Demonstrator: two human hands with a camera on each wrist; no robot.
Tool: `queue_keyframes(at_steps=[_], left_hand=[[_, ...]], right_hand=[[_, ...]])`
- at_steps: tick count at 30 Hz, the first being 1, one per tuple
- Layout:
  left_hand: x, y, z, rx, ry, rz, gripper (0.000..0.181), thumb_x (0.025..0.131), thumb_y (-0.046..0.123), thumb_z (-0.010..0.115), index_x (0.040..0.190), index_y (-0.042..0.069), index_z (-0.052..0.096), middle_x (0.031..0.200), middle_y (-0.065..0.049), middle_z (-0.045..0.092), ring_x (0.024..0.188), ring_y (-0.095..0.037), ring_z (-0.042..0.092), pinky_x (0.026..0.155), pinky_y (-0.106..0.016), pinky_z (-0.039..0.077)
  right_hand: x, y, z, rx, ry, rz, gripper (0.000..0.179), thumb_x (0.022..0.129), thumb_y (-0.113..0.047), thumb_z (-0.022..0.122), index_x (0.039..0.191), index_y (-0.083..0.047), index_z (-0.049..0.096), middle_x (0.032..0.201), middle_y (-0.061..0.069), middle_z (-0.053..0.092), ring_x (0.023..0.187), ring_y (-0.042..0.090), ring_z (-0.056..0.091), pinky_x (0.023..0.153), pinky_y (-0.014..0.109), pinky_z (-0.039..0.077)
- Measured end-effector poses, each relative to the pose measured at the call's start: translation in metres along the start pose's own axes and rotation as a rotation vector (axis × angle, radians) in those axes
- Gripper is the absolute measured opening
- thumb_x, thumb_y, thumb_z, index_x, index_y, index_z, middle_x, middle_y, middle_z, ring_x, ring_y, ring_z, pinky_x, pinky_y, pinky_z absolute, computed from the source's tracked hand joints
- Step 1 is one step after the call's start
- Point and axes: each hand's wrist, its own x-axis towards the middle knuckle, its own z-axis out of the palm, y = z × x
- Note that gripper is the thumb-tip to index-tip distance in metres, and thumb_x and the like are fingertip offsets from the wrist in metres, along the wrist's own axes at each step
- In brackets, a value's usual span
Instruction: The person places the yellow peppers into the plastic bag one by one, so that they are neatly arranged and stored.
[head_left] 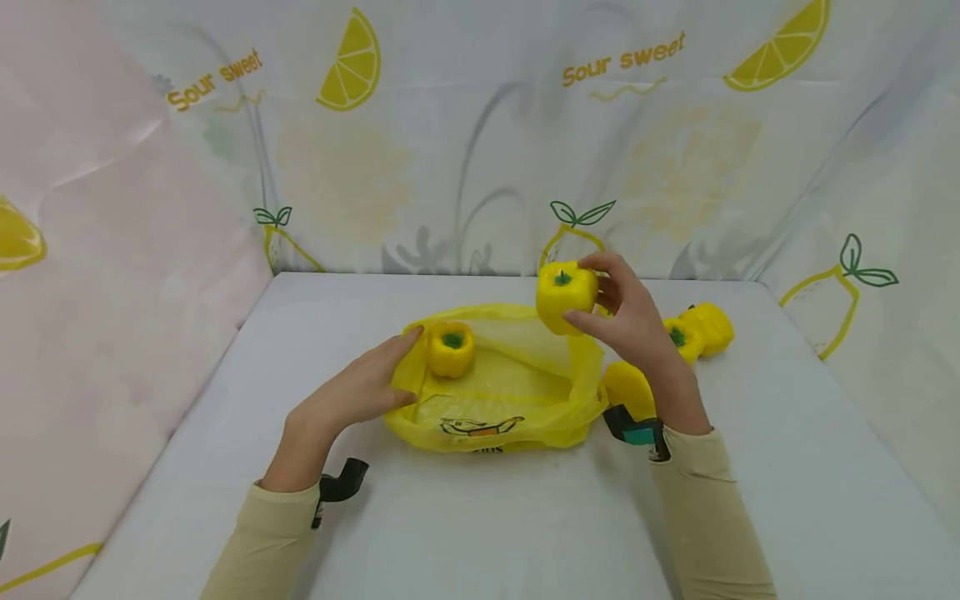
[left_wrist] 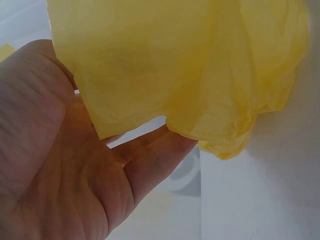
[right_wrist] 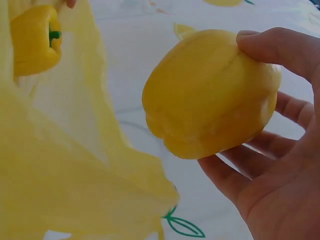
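Observation:
A yellow bell pepper with a green stem is held up by my right hand, over the right rim of a yellow plastic bag. Thumb and fingers grip its side, and its underside faces the right wrist view. The bag lies on the table, its mouth spread wide. Inside, toward the left, sits another yellow bell pepper. At the bag's left rim rests my left hand, thumb and fingers spread apart. In the left wrist view, bag film covers its fingertips.
Right of the bag, partly behind my right forearm, are more yellow peppers, one farthest back and another yellow piece beside the bag. The white table meets a lemon-print cloth at the back.

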Motion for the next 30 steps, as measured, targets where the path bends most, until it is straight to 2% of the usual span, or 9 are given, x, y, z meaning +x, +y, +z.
queue_keyframes(at_steps=[3, 5, 7, 12, 18, 21, 25, 30], left_hand=[[0.001, -0.001, 0.001, -0.002, -0.004, -0.008, 0.090, 0.090, 0.018, 0.071, 0.160, 0.013, 0.016, 0.165, -0.012, 0.023, 0.152, -0.038, 0.023, 0.123, -0.057, 0.022], [0.001, -0.001, 0.001, -0.001, -0.003, -0.006, 0.090, 0.090, 0.019, 0.071, 0.160, 0.013, 0.016, 0.165, -0.012, 0.023, 0.152, -0.038, 0.023, 0.123, -0.058, 0.023], [0.001, -0.001, 0.001, -0.003, -0.003, -0.006, 0.090, 0.090, 0.019, 0.071, 0.160, 0.013, 0.016, 0.166, -0.012, 0.023, 0.152, -0.037, 0.024, 0.122, -0.058, 0.023], [0.001, -0.002, 0.001, -0.001, -0.002, -0.002, 0.090, 0.089, 0.020, 0.072, 0.160, 0.012, 0.017, 0.166, -0.011, 0.023, 0.152, -0.037, 0.024, 0.122, -0.057, 0.023], [0.002, -0.001, 0.002, 0.000, 0.007, 0.014, 0.088, 0.089, 0.018, 0.073, 0.159, 0.009, 0.020, 0.165, -0.011, 0.025, 0.151, -0.036, 0.026, 0.123, -0.056, 0.024], [0.002, 0.000, 0.002, -0.004, 0.004, 0.019, 0.087, 0.089, 0.016, 0.072, 0.159, 0.008, 0.021, 0.164, -0.013, 0.026, 0.151, -0.037, 0.026, 0.122, -0.057, 0.024], [0.002, 0.003, 0.001, -0.007, -0.005, 0.013, 0.086, 0.089, 0.017, 0.072, 0.159, 0.009, 0.021, 0.164, -0.013, 0.026, 0.151, -0.037, 0.025, 0.122, -0.058, 0.024], [0.002, 0.003, 0.002, -0.009, -0.006, -0.004, 0.087, 0.089, 0.018, 0.071, 0.159, 0.010, 0.020, 0.164, -0.014, 0.025, 0.152, -0.037, 0.024, 0.122, -0.058, 0.023]], right_hand=[[0.003, 0.000, 0.012, -0.033, -0.042, -0.030, 0.060, 0.085, -0.008, 0.076, 0.136, -0.008, 0.045, 0.136, 0.008, 0.050, 0.121, 0.021, 0.053, 0.108, 0.036, 0.048], [0.004, 0.001, 0.021, -0.050, -0.067, -0.039, 0.059, 0.084, -0.009, 0.077, 0.134, -0.008, 0.045, 0.134, 0.010, 0.051, 0.124, 0.024, 0.052, 0.108, 0.045, 0.047], [0.005, 0.003, 0.030, -0.064, -0.099, -0.036, 0.059, 0.084, -0.011, 0.078, 0.133, -0.009, 0.046, 0.133, 0.010, 0.051, 0.123, 0.025, 0.052, 0.107, 0.048, 0.047], [0.007, 0.010, 0.054, -0.104, -0.189, 0.012, 0.059, 0.083, -0.018, 0.080, 0.129, -0.011, 0.045, 0.129, 0.008, 0.053, 0.116, 0.025, 0.056, 0.103, 0.045, 0.052], [0.009, 0.023, 0.076, -0.171, -0.271, 0.041, 0.051, 0.082, -0.015, 0.081, 0.117, -0.007, 0.044, 0.115, 0.009, 0.050, 0.107, 0.024, 0.053, 0.100, 0.043, 0.054], [0.009, 0.029, 0.081, -0.261, -0.286, 0.032, 0.047, 0.082, -0.016, 0.081, 0.110, -0.007, 0.044, 0.109, 0.009, 0.049, 0.099, 0.023, 0.050, 0.094, 0.039, 0.054], [0.008, 0.033, 0.086, -0.413, -0.299, -0.007, 0.046, 0.082, -0.019, 0.082, 0.109, -0.007, 0.047, 0.108, 0.009, 0.052, 0.093, 0.024, 0.050, 0.084, 0.036, 0.049], [0.006, 0.034, 0.093, -0.519, -0.312, -0.037, 0.046, 0.083, -0.022, 0.082, 0.111, -0.009, 0.048, 0.111, 0.007, 0.053, 0.098, 0.025, 0.052, 0.088, 0.037, 0.049]])
